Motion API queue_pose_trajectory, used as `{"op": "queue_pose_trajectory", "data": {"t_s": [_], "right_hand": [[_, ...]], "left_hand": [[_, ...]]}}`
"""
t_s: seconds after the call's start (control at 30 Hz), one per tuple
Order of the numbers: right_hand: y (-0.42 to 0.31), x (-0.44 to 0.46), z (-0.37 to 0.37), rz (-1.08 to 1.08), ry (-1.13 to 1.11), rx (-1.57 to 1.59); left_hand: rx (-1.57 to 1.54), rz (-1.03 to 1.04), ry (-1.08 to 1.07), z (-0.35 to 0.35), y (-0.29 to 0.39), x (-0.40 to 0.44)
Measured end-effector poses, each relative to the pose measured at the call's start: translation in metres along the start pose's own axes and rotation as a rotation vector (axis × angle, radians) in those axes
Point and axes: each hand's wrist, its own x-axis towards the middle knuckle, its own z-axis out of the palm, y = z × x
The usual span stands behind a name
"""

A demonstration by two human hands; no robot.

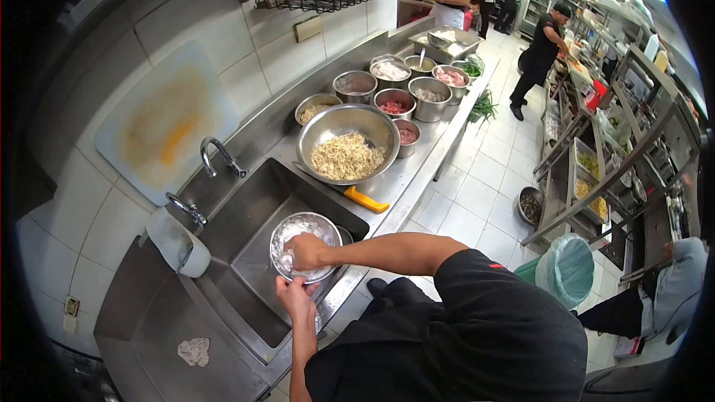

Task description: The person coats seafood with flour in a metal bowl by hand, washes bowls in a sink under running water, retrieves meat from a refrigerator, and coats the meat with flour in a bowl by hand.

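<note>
A metal bowl (337,234) with white, powdery or pasty contents is held over the sink (242,264). My left hand (296,298) grips its near rim from below. Inside the bowl, my right hand (305,251) reaches into the white contents; its fingertips are hidden there, and what they hold cannot be made out. Beyond the sink, a large metal bowl (309,134) of noodles (348,156) rests on the steel counter. A knife with a yellow handle (366,199) lies beside that bowl.
Metal pots of meat (430,97) and other food stand farther along the counter. Two faucets (216,156) rise at the sink's back. A cloth (194,352) lies at the lower left. A lined bin (566,272) and shelving stand right. Several people are in the kitchen.
</note>
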Motion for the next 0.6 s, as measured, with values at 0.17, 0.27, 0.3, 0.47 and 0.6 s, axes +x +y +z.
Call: {"op": "queue_pose_trajectory", "data": {"t_s": [0.17, 0.27, 0.3, 0.47, 0.6], "right_hand": [[-0.013, 0.015, -0.024, -0.392, 0.196, -0.314], [-0.020, 0.018, -0.027, -0.428, -0.029, -0.348], [-0.022, 0.019, -0.027, -0.442, -0.039, -0.353], [-0.021, 0.013, -0.002, 0.074, 0.169, 0.033], [-0.015, 0.007, 0.007, -0.048, 0.025, 0.022]], "left_hand": [[-0.155, -0.018, -0.001, 0.014, 0.022, 0.001], [-0.150, 0.046, 0.058, 0.002, 0.017, 0.014], [-0.140, 0.075, 0.089, -0.002, 0.015, 0.018], [-0.083, 0.140, 0.106, 0.007, 0.017, -0.004], [-0.072, 0.076, 0.065, 0.004, 0.006, -0.003]]}}
